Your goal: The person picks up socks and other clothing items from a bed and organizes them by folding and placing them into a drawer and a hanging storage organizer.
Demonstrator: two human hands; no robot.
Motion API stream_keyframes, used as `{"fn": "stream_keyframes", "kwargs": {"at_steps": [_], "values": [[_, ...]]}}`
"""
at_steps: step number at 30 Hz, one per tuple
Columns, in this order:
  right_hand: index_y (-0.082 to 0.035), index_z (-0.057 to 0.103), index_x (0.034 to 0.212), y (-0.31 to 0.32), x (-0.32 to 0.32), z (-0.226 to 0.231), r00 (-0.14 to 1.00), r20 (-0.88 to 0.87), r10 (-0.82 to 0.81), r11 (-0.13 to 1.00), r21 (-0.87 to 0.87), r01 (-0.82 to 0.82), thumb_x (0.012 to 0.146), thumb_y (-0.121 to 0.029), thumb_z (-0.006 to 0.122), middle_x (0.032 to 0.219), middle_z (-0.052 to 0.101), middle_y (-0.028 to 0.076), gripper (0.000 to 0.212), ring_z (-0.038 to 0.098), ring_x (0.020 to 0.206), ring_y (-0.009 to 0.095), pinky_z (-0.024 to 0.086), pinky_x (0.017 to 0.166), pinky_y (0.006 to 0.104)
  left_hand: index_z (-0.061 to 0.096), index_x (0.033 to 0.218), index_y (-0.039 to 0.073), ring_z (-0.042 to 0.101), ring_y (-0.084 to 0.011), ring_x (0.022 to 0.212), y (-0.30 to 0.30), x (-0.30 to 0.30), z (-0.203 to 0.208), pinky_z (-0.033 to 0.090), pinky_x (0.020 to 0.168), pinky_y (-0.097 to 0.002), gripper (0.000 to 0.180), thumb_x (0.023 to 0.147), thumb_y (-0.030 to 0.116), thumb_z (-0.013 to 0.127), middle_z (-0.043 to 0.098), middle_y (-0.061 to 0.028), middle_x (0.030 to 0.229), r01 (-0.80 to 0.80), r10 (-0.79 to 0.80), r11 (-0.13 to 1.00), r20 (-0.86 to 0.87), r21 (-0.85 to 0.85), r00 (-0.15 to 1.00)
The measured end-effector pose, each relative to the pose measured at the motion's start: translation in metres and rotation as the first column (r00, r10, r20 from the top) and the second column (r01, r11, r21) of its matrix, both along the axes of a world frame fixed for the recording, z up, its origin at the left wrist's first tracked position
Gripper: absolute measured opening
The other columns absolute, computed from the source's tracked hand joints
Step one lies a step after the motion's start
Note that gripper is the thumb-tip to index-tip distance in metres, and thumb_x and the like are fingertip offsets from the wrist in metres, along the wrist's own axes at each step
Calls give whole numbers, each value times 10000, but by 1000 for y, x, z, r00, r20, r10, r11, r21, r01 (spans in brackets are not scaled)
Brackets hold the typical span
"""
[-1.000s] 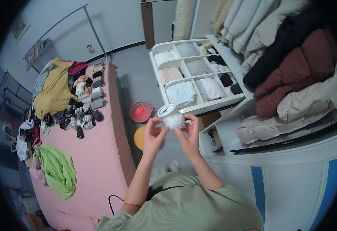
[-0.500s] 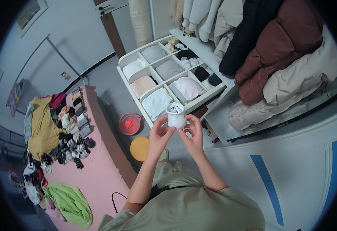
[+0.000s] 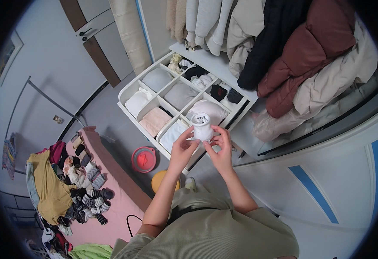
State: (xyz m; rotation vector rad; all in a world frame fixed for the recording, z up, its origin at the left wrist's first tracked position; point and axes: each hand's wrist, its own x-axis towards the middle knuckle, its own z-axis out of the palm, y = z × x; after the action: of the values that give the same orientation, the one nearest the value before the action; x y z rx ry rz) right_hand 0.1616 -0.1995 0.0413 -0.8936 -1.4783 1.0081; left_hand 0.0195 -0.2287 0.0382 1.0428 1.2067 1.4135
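Between both hands I hold a rolled pair of white socks point(image 3: 202, 128), upright, its round cuff folded over at the top and dark marks showing inside. My left hand point(image 3: 184, 146) grips it from the left side, and my right hand point(image 3: 218, 146) from the right, thumbs nearest me. Just beyond stands a pulled-out white drawer point(image 3: 124, 103) split into compartments. Folded garments fill it: a pale blue one point(image 3: 171, 134), a peach one point(image 3: 155, 121), a light pink one point(image 3: 210, 110) and a grey one point(image 3: 180, 96). Dark and white socks point(image 3: 200, 77) lie in the narrow far-right compartments.
To the left, a pink-covered bed point(image 3: 120, 190) bears a mustard garment point(image 3: 53, 185), rolled socks point(image 3: 92, 200) and a green garment point(image 3: 92, 251). A red basin point(image 3: 143, 159) and a yellow stool point(image 3: 161, 181) stand on the floor. Coats point(image 3: 307, 56) hang at the right.
My view has swung, so the drawer appears further left and the bed lower. The held socks now overlap the drawer's near-right part. Both hands keep their grip.
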Motion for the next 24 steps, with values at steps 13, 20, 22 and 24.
{"fn": "stream_keyframes", "kwargs": {"at_steps": [13,20,22,24], "values": [[-58,517,1195,74,-11,2,979,158,-128,988,104,112,733,-28,671,1084,472,87,488,552,752,135,478,678,258,413,1320,-23,610,-130,761,87,-8,-19,468,656,-247,551,849,181,611,615,-153,1016,63,-63,998,-183,-5,981],[-71,515,1220,163,-10,0,944,299,-138,981,172,89,750,-16,666,1160,452,90,497,554,770,129,480,695,253,460,1277,-15,632,-188,827,179,-12,-19,476,725,-295,466,871,195,551,645,-156,968,86,-78,996,-241,23,967],[-88,520,1211,185,-13,1,939,314,-141,978,189,84,750,-52,666,1143,461,103,485,560,763,157,489,699,283,498,1225,-9,624,-264,874,198,-14,-12,466,775,-326,427,860,205,558,642,-179,945,77,-54,996,-339,55,939],[-102,521,1207,205,-20,1,927,354,-127,982,180,66,754,-69,655,1123,468,109,473,565,770,186,493,713,310,524,1173,-12,608,-298,893,228,-26,-35,463,796,-339,395,849,210,565,637,-190,914,73,-25,993,-432,95,902]]}}
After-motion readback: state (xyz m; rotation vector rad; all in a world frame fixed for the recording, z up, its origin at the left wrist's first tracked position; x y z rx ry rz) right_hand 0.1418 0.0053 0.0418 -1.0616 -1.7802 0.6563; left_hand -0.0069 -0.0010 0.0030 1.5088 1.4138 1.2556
